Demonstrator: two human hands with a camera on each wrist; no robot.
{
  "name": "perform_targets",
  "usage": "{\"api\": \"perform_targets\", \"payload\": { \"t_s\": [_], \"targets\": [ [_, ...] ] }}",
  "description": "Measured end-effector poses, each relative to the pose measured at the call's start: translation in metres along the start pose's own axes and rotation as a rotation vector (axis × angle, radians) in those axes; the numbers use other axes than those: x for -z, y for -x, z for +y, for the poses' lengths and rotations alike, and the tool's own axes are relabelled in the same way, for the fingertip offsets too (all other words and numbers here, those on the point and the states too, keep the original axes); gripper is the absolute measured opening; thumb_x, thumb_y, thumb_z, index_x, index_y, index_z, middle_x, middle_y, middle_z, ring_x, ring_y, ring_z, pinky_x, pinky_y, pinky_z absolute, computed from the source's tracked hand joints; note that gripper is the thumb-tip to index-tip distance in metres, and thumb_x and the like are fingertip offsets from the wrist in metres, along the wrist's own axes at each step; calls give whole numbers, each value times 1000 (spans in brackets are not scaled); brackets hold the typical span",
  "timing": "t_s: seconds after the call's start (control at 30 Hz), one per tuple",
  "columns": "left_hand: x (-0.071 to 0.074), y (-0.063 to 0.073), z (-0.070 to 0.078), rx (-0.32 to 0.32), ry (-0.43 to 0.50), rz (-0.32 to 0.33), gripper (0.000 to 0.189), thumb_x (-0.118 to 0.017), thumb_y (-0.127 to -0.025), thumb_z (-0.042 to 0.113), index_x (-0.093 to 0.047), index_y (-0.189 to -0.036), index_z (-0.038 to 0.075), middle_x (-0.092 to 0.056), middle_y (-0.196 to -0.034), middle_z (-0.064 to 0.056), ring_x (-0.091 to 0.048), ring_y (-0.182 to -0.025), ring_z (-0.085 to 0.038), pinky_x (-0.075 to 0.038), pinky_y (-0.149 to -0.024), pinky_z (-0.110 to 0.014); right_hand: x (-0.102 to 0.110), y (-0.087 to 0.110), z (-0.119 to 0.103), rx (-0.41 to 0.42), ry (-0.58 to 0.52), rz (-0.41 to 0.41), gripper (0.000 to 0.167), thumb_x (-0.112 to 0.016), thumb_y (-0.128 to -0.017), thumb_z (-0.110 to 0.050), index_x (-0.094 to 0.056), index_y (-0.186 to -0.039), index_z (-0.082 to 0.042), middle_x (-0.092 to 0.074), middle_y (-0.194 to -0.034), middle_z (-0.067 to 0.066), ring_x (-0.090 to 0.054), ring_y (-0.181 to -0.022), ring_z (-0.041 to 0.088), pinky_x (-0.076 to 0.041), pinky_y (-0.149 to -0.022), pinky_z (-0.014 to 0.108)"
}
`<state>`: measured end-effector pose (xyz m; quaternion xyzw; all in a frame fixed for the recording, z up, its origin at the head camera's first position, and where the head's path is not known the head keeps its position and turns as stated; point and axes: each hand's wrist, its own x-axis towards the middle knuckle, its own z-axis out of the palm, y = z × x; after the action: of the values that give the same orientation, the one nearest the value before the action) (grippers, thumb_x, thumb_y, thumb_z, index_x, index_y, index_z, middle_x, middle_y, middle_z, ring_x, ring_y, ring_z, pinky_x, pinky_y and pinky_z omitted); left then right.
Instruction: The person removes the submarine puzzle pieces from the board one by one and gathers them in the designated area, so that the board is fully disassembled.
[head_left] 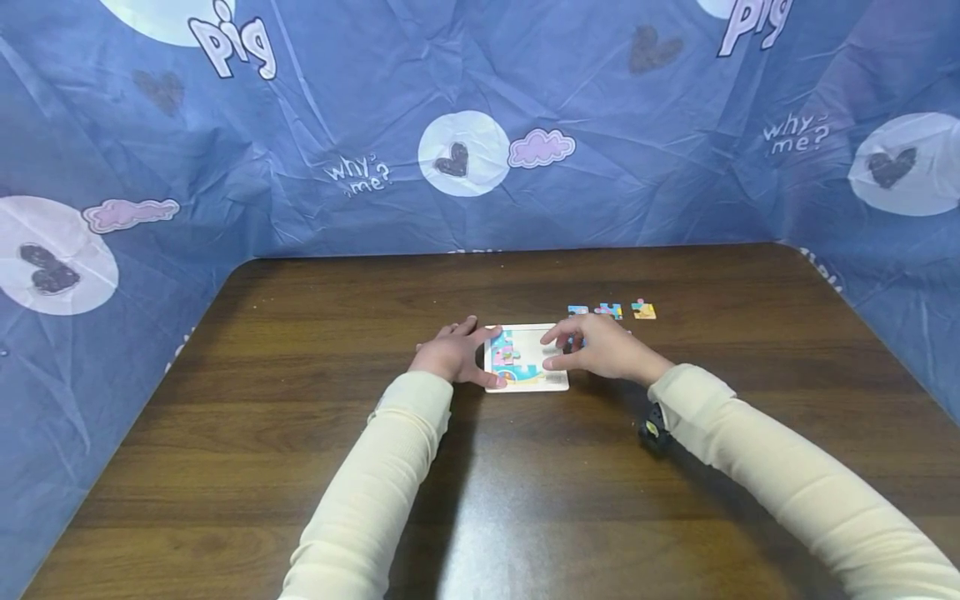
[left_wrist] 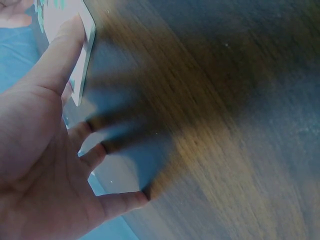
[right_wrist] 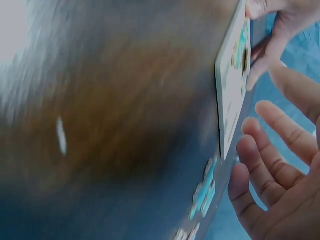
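A small white puzzle board (head_left: 528,342) lies on the table, with joined picture pieces (head_left: 504,348) along its left side and bottom. The upper right of the board is bare. My left hand (head_left: 448,354) rests at the board's left edge, thumb and index finger touching its corners; the other fingers spread onto the table in the left wrist view. My right hand (head_left: 603,346) hovers over the board's right side, fingers loosely bent. In the right wrist view nothing shows between those fingers (right_wrist: 272,152). Partly covered by this hand are blue loose pieces (right_wrist: 204,192) beside the board.
Behind the right hand lie several loose puzzle pieces, among them a blue one (head_left: 577,310), another blue one (head_left: 610,311) and a yellow one (head_left: 643,311). The brown wooden table (head_left: 300,433) is bordered by a blue printed cloth (head_left: 360,100) at the back and sides.
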<state>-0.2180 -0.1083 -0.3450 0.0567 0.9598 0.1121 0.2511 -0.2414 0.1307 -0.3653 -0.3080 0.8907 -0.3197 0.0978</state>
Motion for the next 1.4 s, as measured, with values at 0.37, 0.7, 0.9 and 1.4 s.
{"api": "perform_targets", "payload": {
  "t_s": [0.37,0.7,0.9,1.4],
  "targets": [
    [-1,1,3,-8,0,5,88,-73,-92,49,-24,-163,32,-8,-171,-6,-11,-155,-34,-19,-116,-70,-20,-4,-12,-24,150,1,31,-86,-83,-25,-80,-108,-6,-71,-94,2,-60,-84,17,-49,-74,33],
    [-1,1,3,-10,-4,4,88,-73,-92,48,-24,-163,32,-8,-171,-6,-11,-155,-34,-19,-115,-70,-26,-7,-18,4,208,2,26,-90,-78,-24,-79,-96,-8,-66,-94,4,-57,-84,19,-47,-74,34],
    [0,3,3,-12,13,10,89,-74,-91,48,-25,-163,32,-8,-171,-7,-11,-155,-34,-18,-115,-71,-28,-9,-19,-9,174,4,27,-91,-76,-19,-73,-92,-8,-62,-93,4,-55,-83,20,-48,-79,37],
    [1,4,2,-19,17,26,87,-75,-92,45,-26,-163,31,-10,-171,-8,-13,-155,-34,-20,-115,-70,-29,-3,-28,57,289,49,35,-93,-75,-24,-67,-95,-11,-59,-97,2,-54,-86,19,-50,-77,36]
  ]
}}
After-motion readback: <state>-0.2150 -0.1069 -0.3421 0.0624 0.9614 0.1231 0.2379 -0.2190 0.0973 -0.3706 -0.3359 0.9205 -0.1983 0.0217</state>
